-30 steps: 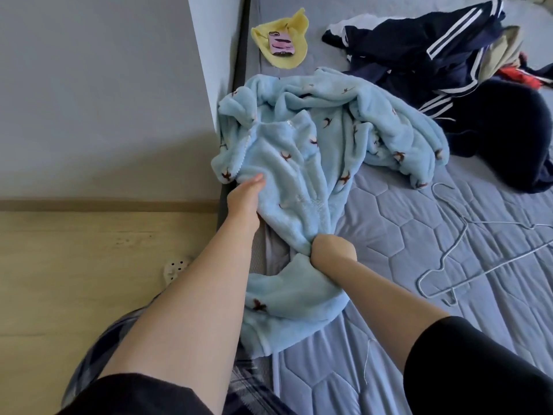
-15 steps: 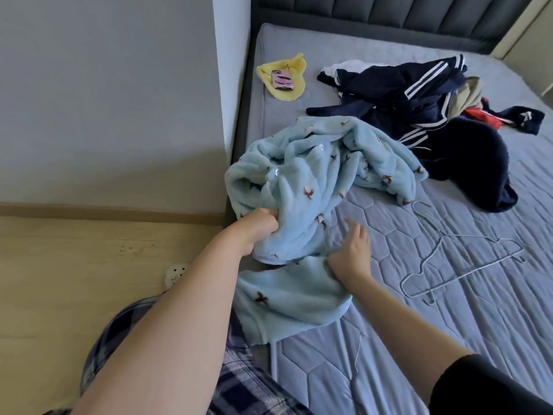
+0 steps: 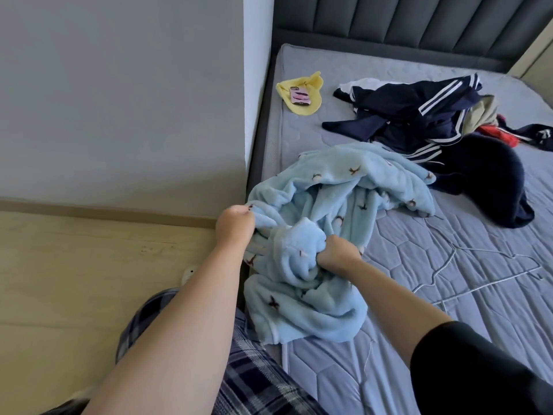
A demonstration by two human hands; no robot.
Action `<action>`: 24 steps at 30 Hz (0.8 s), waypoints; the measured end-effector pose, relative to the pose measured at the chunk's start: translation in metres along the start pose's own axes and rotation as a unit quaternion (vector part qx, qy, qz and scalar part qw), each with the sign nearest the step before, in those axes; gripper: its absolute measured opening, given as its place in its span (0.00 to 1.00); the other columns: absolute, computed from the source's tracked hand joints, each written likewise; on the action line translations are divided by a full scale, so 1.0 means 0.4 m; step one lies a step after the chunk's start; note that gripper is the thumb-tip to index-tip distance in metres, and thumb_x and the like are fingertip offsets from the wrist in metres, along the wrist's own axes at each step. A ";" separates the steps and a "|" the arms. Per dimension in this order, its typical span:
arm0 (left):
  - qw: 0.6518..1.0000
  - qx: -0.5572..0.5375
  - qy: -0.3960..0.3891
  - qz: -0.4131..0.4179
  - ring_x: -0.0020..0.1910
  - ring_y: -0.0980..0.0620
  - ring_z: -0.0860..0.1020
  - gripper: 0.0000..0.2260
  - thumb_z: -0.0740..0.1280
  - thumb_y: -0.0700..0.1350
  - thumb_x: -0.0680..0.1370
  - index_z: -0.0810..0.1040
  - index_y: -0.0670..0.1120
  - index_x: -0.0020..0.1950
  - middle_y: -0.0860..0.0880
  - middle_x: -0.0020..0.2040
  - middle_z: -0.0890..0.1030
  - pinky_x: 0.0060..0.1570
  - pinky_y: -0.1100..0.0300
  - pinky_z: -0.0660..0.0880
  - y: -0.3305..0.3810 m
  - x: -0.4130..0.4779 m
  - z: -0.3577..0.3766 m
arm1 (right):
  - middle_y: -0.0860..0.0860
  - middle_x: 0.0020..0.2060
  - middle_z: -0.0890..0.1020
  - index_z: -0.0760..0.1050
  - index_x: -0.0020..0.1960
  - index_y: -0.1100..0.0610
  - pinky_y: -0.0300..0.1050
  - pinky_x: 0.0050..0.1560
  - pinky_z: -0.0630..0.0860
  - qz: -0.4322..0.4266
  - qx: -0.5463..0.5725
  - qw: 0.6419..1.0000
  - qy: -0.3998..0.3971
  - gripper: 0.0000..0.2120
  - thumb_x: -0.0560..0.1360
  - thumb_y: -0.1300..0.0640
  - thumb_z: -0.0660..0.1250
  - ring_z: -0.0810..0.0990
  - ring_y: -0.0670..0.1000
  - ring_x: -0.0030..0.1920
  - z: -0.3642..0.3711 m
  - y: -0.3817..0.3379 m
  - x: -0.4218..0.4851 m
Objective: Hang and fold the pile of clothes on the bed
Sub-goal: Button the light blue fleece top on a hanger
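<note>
A fluffy light-blue garment (image 3: 335,205) with small brown marks lies bunched at the near left edge of the bed (image 3: 449,339). My left hand (image 3: 235,224) grips its left edge by the bed's side. My right hand (image 3: 336,254) grips a bunched fold in its middle. Part of the garment hangs down over the bed's edge. Behind it lies a pile of dark navy clothes (image 3: 434,121) with white stripes, beige and red pieces among them. A wire hanger (image 3: 478,274) lies flat on the mattress to the right of my right hand.
A yellow cloth (image 3: 311,107) with a pink phone (image 3: 300,96) on it lies at the bed's far left corner. A grey wall (image 3: 119,100) and wooden floor (image 3: 74,280) are to the left. The padded headboard (image 3: 419,19) stands at the back.
My right hand went from lying flat on the fabric to gripping a bunched fold. My left hand pulled the garment's edge leftward. The view rose and shows more of the bed.
</note>
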State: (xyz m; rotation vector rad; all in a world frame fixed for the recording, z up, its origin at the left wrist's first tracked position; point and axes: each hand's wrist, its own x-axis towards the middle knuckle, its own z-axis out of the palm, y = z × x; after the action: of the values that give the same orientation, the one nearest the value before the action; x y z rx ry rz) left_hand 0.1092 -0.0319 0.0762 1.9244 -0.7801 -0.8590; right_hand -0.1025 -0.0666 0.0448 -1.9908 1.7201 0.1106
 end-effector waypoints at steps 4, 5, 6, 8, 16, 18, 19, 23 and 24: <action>0.988 -0.027 -0.065 -0.135 0.70 0.43 0.66 0.31 0.66 0.47 0.78 0.56 0.47 0.78 0.44 0.75 0.63 0.63 0.53 0.66 -0.033 0.022 0.016 | 0.54 0.45 0.79 0.75 0.46 0.60 0.46 0.45 0.71 0.008 0.000 0.989 -0.150 0.07 0.73 0.58 0.61 0.75 0.52 0.45 0.001 0.012 -0.005; 0.984 -0.025 -0.097 -0.146 0.71 0.43 0.65 0.34 0.67 0.48 0.77 0.53 0.47 0.78 0.45 0.75 0.62 0.64 0.53 0.65 -0.037 0.018 0.026 | 0.54 0.44 0.79 0.75 0.45 0.61 0.45 0.45 0.71 -0.009 -0.007 0.984 -0.176 0.05 0.72 0.60 0.62 0.74 0.51 0.44 0.004 0.015 -0.017; 0.983 -0.012 -0.120 -0.137 0.71 0.43 0.65 0.36 0.69 0.49 0.76 0.52 0.47 0.78 0.45 0.75 0.62 0.64 0.53 0.65 -0.042 0.014 0.035 | 0.53 0.43 0.79 0.76 0.43 0.60 0.44 0.45 0.71 -0.028 -0.020 0.981 -0.191 0.04 0.72 0.61 0.63 0.74 0.50 0.43 0.010 0.018 -0.034; 0.982 0.062 -0.147 -0.098 0.69 0.43 0.68 0.37 0.71 0.49 0.74 0.56 0.48 0.77 0.44 0.73 0.65 0.64 0.53 0.67 -0.049 0.007 0.044 | 0.54 0.44 0.81 0.76 0.44 0.58 0.44 0.46 0.73 -0.067 -0.050 0.976 -0.202 0.03 0.71 0.61 0.64 0.76 0.51 0.44 0.034 0.025 -0.070; 0.971 0.203 -0.111 0.064 0.46 0.47 0.77 0.06 0.69 0.44 0.73 0.77 0.46 0.48 0.47 0.46 0.80 0.38 0.58 0.71 -0.044 -0.012 0.041 | 0.49 0.51 0.81 0.78 0.53 0.52 0.40 0.54 0.75 -0.069 0.111 0.980 -0.147 0.22 0.71 0.71 0.54 0.79 0.49 0.52 -0.068 0.039 -0.140; 0.979 0.129 -0.101 0.123 0.40 0.49 0.76 0.04 0.69 0.44 0.73 0.75 0.46 0.40 0.50 0.38 0.78 0.33 0.59 0.67 -0.023 -0.021 0.038 | 0.47 0.49 0.81 0.79 0.47 0.52 0.36 0.50 0.76 -0.036 0.227 0.973 0.017 0.19 0.72 0.71 0.55 0.80 0.48 0.48 -0.096 0.000 -0.132; 0.980 0.087 -0.099 0.148 0.38 0.52 0.75 0.04 0.69 0.44 0.72 0.75 0.46 0.39 0.51 0.36 0.78 0.31 0.61 0.67 -0.010 -0.026 0.034 | 0.46 0.50 0.79 0.78 0.50 0.52 0.38 0.51 0.75 -0.049 0.241 0.966 0.085 0.17 0.74 0.68 0.57 0.79 0.48 0.50 -0.101 -0.023 -0.128; 0.981 -0.111 -0.031 0.157 0.29 0.66 0.74 0.03 0.70 0.42 0.69 0.77 0.49 0.38 0.58 0.30 0.79 0.27 0.73 0.67 0.039 -0.057 -0.008 | 0.47 0.48 0.80 0.77 0.54 0.56 0.37 0.50 0.72 -0.097 0.253 0.962 0.022 0.10 0.77 0.53 0.65 0.76 0.44 0.48 -0.087 -0.100 -0.129; 0.976 -0.168 0.000 0.138 0.29 0.67 0.75 0.03 0.69 0.43 0.69 0.77 0.51 0.37 0.59 0.30 0.79 0.28 0.73 0.68 0.044 -0.063 -0.022 | 0.49 0.42 0.78 0.76 0.51 0.62 0.38 0.44 0.72 -0.092 0.269 0.959 -0.014 0.15 0.76 0.50 0.65 0.75 0.45 0.42 -0.084 -0.111 -0.137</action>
State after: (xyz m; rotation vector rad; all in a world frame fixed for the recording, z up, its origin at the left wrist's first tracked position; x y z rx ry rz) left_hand 0.0989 -0.0156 0.1016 1.4803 -0.8210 -0.7627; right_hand -0.0801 -0.0279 0.1085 -1.7091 1.3488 -0.3559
